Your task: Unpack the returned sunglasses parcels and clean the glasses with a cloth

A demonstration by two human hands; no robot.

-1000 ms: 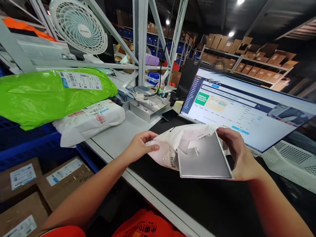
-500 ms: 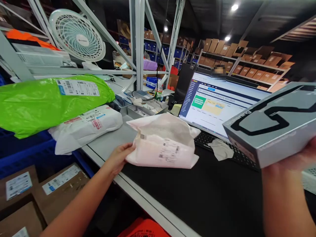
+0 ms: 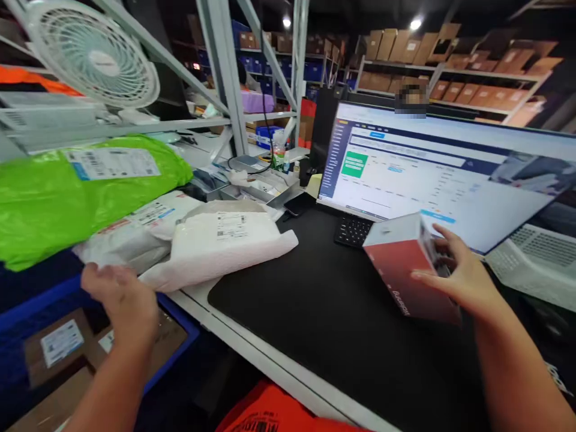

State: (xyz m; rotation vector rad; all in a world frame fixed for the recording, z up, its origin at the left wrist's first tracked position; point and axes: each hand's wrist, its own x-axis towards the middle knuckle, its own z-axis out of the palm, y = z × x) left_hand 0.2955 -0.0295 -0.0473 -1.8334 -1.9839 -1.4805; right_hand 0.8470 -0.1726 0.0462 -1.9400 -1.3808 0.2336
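Note:
My right hand (image 3: 463, 273) grips a red and silver-grey product box (image 3: 400, 273) by its right side, thumb on the red face. The box is tilted over the black mat (image 3: 306, 312), before the monitor; whether it touches the mat is unclear. My left hand (image 3: 123, 303) is blurred by motion near the lower left corner of a white padded mailer (image 3: 225, 240), so its fingers are hard to read. This labelled mailer lies at the desk's left edge, overlapping another white parcel (image 3: 130, 231). A bright green parcel (image 3: 90, 186) lies behind them.
A lit monitor (image 3: 400, 168) and a keyboard (image 3: 353, 231) stand at the back, with a white basket (image 3: 535, 258) to the right. Below the desk's left edge, a blue crate (image 3: 186, 324) holds labelled cartons. A fan (image 3: 96, 60) and metal posts rise behind.
The white mailer has moved left from the mat onto the other white parcel. My right hand has brought the box down and left, turning its red side into view. The camera view has shifted.

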